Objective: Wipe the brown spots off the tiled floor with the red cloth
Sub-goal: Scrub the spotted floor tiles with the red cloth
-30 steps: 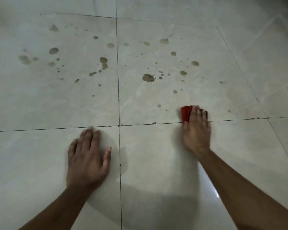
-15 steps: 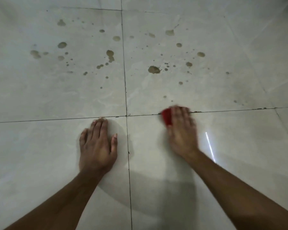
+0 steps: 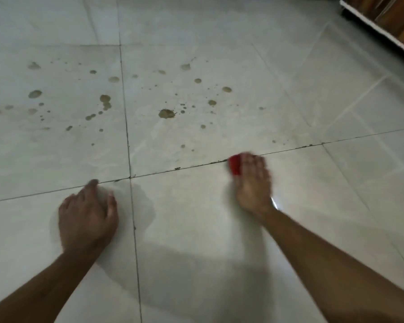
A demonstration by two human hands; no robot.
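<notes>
Pale grey floor tiles (image 3: 196, 217) carry several brown spots across the two far tiles; the largest spot (image 3: 166, 114) lies right of the vertical grout line. My right hand (image 3: 252, 183) presses a small red cloth (image 3: 234, 165) onto the floor at the horizontal grout line; only the cloth's left edge shows past my fingers, and both are blurred. My left hand (image 3: 86, 217) rests on the near left tile, fingers apart, holding nothing, its fingertips at the grout line.
A white-framed piece of furniture with brown wood panels (image 3: 383, 22) stands at the far right corner. Dark dirt specks line the horizontal grout (image 3: 210, 163) left of the cloth. A bright light reflection (image 3: 275, 202) glints beside my right wrist.
My right hand has swept the cloth along the grout line, left and then back to the right. The view has tilted and pulled back, bringing the furniture into sight. My left hand stays planted.
</notes>
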